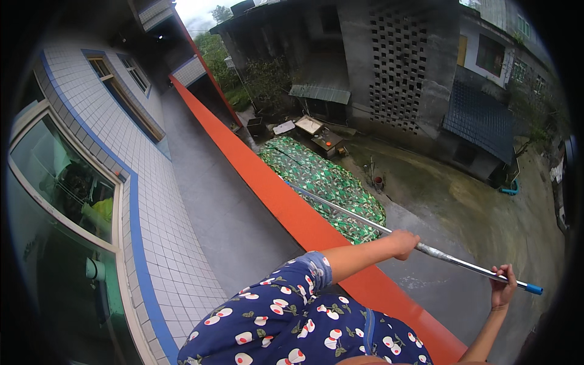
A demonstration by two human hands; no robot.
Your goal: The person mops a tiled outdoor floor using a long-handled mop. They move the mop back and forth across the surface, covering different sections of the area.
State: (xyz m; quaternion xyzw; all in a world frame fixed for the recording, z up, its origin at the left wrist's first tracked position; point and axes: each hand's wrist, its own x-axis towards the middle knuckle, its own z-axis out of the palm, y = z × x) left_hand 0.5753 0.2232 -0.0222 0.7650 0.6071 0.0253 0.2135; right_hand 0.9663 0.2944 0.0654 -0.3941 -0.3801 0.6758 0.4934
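Note:
A long metal pole (343,211) with a blue end cap (534,289) runs slantwise past the orange-topped parapet. My left hand (402,244) is closed around its middle, by a silvery wrapped section. Close to the capped end, my right hand (503,285) holds the pole with the fingers curled at it. The pole's far end lies beyond the parapet's outer edge, over a camouflage tarpaulin (326,185) down in the yard; what it ends in cannot be made out.
The orange parapet top (269,191) crosses diagonally before me, the grey balcony floor (214,196) on its left. A tiled wall (159,200) and a framed window (68,178) stand at far left. Below are a wet concrete yard (456,196), a table (326,140) and a grey building (356,54).

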